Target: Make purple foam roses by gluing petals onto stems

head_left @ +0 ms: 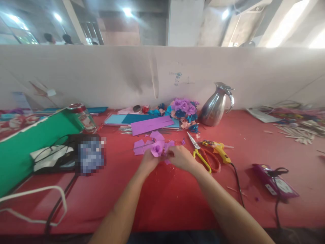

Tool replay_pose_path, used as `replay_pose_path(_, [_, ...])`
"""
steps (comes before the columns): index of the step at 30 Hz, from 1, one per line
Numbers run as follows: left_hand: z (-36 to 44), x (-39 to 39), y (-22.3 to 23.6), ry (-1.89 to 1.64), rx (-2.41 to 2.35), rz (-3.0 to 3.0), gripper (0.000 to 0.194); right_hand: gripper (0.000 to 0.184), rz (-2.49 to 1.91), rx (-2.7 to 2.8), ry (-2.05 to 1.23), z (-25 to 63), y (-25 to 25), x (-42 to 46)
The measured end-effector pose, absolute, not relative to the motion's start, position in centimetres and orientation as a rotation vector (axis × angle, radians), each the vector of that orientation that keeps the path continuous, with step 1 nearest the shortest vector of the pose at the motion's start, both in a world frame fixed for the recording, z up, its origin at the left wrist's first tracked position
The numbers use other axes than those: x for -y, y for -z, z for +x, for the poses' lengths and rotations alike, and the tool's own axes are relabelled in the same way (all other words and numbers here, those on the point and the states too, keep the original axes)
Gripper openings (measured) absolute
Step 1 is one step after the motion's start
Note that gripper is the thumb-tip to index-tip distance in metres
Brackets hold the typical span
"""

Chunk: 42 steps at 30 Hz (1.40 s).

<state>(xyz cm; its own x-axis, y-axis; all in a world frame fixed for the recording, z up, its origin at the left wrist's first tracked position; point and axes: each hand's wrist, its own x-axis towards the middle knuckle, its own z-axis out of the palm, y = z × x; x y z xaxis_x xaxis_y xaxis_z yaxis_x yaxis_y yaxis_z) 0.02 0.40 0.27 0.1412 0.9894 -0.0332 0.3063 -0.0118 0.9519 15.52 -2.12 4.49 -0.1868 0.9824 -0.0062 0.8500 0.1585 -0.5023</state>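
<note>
Between both hands point(150, 160) point(181, 157), a purple flower point(157, 149)

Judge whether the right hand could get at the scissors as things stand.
Probably yes: the scissors lie beside the right hand, with nothing seen between them, though that hand looks busy at the purple flower.

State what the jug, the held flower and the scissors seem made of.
Jug: polished metal, perhaps steel, from its glints. Flower: matte paper, probably, from its thin curled edges. Scissors: shiny, silvery metal blades; smooth yellow-and-red handles, likely plastic.
</note>
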Motion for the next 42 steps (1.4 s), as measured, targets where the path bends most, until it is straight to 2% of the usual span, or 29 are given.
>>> replay_pose_path(4, [-0.1,0.0,-0.7,-0.885,-1.288,1.427,0.034,0.020,-1.692,1.812,-0.648,17.1,-3.1,1.1])
replay_pose_path(7, [-0.1,0.1,-0.8,-0.962,-1.211,1.331,0.040,0.021,-1.510,1.411,-0.873,18.4,-2.6,0.5])
replay_pose_path(10, [-0.1,-0.1,-0.6,-1.053,-1.112,1.259,0.033,0.026,-1.339,1.064,-1.096,19.1,-2.7,0.3])
replay_pose_path(14, [-0.2,-0.3,-0.4,-1.097,-1.073,1.229,0.024,0.023,-1.247,0.843,-1.184,19.2,-3.2,0.3])
replay_pose_path(20, [0.1,-0.1,-1.1,-1.091,-1.011,1.113,0.027,0.025,-1.166,0.714,-1.276,18.1,-3.5,0.8])
replay_pose_path(42, [1.1,0.1,-1.2,-1.124,-1.077,1.290,0.028,0.028,-1.013,0.712,-1.339,16.0,-3.0,1.5])
